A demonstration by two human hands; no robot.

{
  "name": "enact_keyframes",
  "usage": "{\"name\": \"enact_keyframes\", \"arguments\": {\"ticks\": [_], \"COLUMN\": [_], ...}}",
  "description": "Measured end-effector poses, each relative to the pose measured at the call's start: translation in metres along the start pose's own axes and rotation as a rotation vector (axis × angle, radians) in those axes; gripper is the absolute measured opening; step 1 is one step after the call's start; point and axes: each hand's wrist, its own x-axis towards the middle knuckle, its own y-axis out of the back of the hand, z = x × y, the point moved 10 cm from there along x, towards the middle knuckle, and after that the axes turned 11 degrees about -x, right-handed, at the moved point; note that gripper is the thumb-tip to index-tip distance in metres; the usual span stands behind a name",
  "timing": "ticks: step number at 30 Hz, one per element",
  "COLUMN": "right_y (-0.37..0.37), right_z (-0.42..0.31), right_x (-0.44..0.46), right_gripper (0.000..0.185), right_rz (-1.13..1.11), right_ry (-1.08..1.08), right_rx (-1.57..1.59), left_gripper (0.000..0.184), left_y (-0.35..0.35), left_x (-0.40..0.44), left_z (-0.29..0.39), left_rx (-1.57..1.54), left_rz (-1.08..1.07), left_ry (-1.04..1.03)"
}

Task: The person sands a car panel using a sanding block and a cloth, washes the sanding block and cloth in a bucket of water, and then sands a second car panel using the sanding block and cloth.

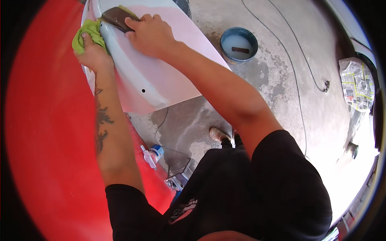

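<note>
1. Curved white-and-pink painted panel (181,74) is under the left hand (95,56) and the right hand (150,37).
2. Round dark-blue bucket (223,40) stands near its right edge.
3. Left fingers hold crumpled lime-green cloth (89,32) at left edge.
4. Right fingers hold brown rectangular block (116,18) just inside that edge.

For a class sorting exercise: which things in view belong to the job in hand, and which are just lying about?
Likely in the job:
brown block in the right hand
green cloth in the left hand
pale panel
bucket holding a dark bar

Seemingly just lying about:
dark cables
blue-and-white can
</note>
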Motion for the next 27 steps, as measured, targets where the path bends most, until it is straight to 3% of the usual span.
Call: {"name": "enact_keyframes", "arguments": {"ticks": [3,5,8,11,13,15,18,22,24,27], "right_y": [0.033,0.047,0.042,0.005,-0.030,-0.026,0.024,0.047,0.031,-0.021], "right_z": [-0.007,0.003,0.015,0.062,0.104,0.102,0.070,0.057,0.072,0.132], "right_x": [-0.109,-0.175,-0.167,-0.070,-0.002,-0.017,-0.132,-0.195,-0.152,-0.042], "right_gripper": [0.050,0.057,0.059,0.045,0.042,0.043,0.050,0.059,0.058,0.048], "right_rz": [0.039,-0.005,0.050,0.207,0.123,0.150,0.098,-0.029,0.089,0.100], "right_ry": [0.058,0.059,0.121,0.071,-0.075,-0.049,-0.004,0.035,0.098,-0.073], "right_rx": [0.043,0.034,0.084,-0.017,-0.035,-0.051,0.061,0.083,0.004,-0.061], "left_gripper": [0.033,0.036,0.037,0.032,0.030,0.028,0.047,0.046,0.046,0.046], "left_y": [-0.009,-0.029,-0.047,-0.051,-0.062,-0.074,-0.075,-0.071,-0.072,-0.077], "left_x": [-0.005,-0.010,-0.012,-0.009,-0.014,-0.019,-0.011,-0.006,-0.004,-0.007], "left_z": [0.012,0.009,0.008,0.010,0.010,0.012,-0.005,-0.011,-0.014,-0.008], "left_rx": [0.237,0.412,0.643,0.705,0.786,0.930,1.021,1.021,1.020,1.064], "left_rz": [-0.067,-0.220,-0.372,-0.417,-0.458,-0.496,-0.585,-0.602,-0.603,-0.622], "left_ry": [-0.068,-0.124,-0.196,-0.302,-0.350,-0.375,-0.304,-0.301,-0.279,-0.252]}}
